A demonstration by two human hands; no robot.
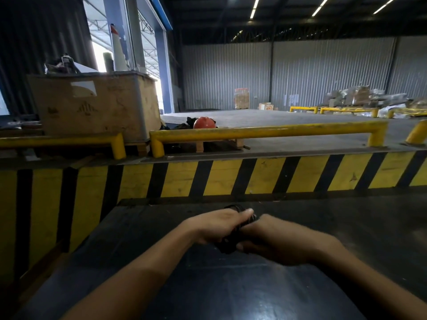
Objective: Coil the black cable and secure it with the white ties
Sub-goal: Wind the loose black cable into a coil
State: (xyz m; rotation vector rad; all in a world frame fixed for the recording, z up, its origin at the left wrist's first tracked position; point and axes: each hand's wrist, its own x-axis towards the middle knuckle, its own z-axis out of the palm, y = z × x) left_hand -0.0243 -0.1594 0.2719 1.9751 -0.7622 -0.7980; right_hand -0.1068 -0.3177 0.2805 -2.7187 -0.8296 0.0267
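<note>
The black cable (228, 244) is bunched into a coil between both hands, just above the dark table (346, 227). My left hand (217, 227) grips the coil from the left, thumb stretched over its top. My right hand (272, 241) closes on it from the right, fingers curled around the lower part. A few loops (234, 207) stick out above the left hand. Most of the coil is hidden by the fingers. No white ties are visible.
A yellow-and-black striped barrier (231, 179) runs just beyond the table's far edge. Above it are yellow rails (265, 131), a large cardboard box (92, 105) at the left and an orange helmet (204, 123). The warehouse floor stretches behind.
</note>
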